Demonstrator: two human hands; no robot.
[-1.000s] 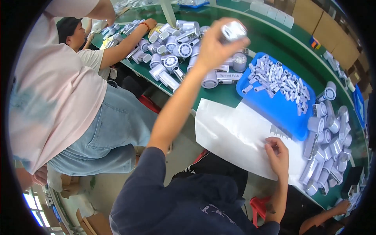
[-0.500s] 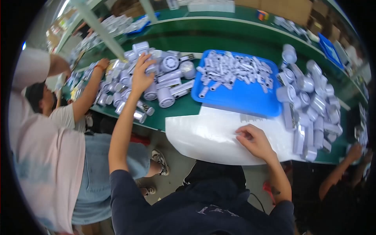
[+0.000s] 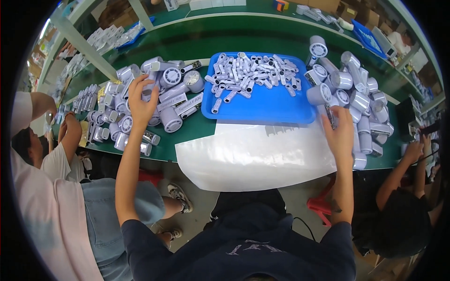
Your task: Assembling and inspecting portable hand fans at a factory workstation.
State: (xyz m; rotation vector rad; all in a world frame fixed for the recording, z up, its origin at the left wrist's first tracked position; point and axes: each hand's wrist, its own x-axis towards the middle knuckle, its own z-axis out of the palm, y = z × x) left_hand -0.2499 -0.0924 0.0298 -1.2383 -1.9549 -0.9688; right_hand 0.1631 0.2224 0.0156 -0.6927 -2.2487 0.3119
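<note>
My left hand [image 3: 142, 104] is over the left heap of pale lilac handheld fan bodies [image 3: 171, 103]. Its fingers are apart and curved around the edge of a pale part; no firm grip shows. At the inner edge of the right heap [image 3: 361, 100], my right hand [image 3: 339, 133] is closed on a fan body [image 3: 331, 116] whose narrow open side shows a dark circuit strip. Most of that body is hidden by the fingers. Between the hands, a blue tray [image 3: 258, 110] holds many small pale oblong pieces [image 3: 253, 72], some with dark ends.
A white glossy sheet [image 3: 253, 157] lies before the tray and overhangs the green table [image 3: 187, 136]. A person in a pale shirt [image 3: 56, 206] stands close at my left; another person's arms [image 3: 405, 164] work at the right. A red stool [image 3: 321, 206] stands below.
My right hand has moved from above the white sheet to the right heap and closed on a fan body. My left hand remains at the left heap, its fingers in a different place.
</note>
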